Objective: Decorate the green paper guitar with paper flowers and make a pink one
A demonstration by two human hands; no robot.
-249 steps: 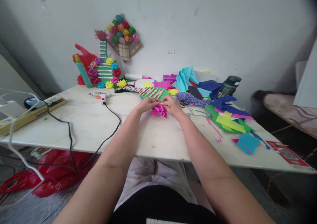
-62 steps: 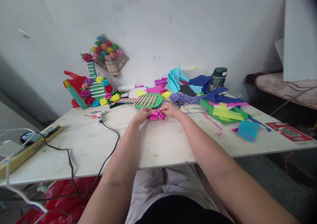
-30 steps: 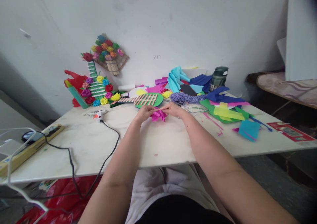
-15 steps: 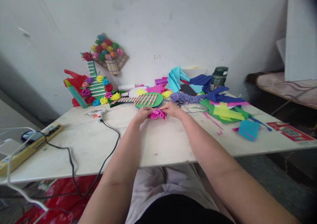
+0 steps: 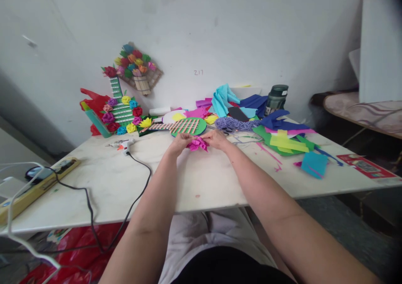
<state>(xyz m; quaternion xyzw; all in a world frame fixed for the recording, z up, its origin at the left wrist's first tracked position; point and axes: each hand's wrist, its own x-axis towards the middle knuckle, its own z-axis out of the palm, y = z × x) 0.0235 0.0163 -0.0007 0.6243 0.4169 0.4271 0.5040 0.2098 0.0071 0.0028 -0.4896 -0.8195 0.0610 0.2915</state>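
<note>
A pink crepe paper flower [image 5: 198, 144] is held just above the tabletop between my two hands. My left hand [image 5: 182, 143] pinches its left side with the fingertips. On the other side my right hand [image 5: 216, 139] grips the petals between thumb and fingers. Right behind the hands lies a green guitar-shaped craft [image 5: 201, 127] with a lattice of thin sticks, and a yellow paper flower [image 5: 146, 122] sits by the end of its neck.
A glue gun [image 5: 126, 146] lies left with its black cord trailing off the table's front edge. A power strip [image 5: 40, 187] is farther left. Purple yarn [image 5: 235, 124], coloured paper sheets [image 5: 289, 141] and a dark bottle [image 5: 277, 99] are at the right. A flower-decorated craft [image 5: 123, 113] leans on the wall.
The pink flower has shifted and turned slightly between my fingers, its petals lying a little differently. Both hands stay in nearly the same place.
</note>
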